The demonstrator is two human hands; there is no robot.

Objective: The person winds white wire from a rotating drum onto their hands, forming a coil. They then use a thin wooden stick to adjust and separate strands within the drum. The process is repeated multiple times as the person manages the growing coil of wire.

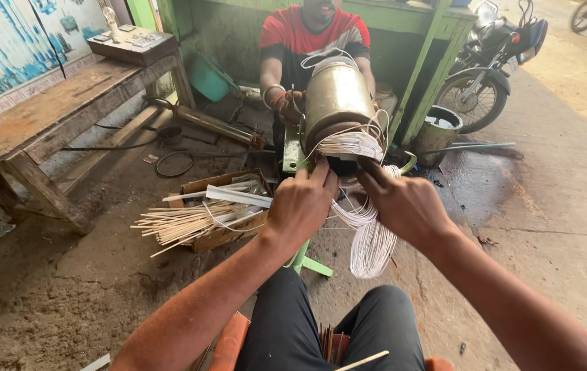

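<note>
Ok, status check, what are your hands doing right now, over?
Left hand and right hand both shut on looped white wire coil. Coil feeds into round metal motor casing. Another person's hand steadies it.

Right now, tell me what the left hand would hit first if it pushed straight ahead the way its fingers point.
The left hand points up at the white wire coil on the metal cylinder's open end. It would likely meet that coil first, though depth is unclear.
</note>
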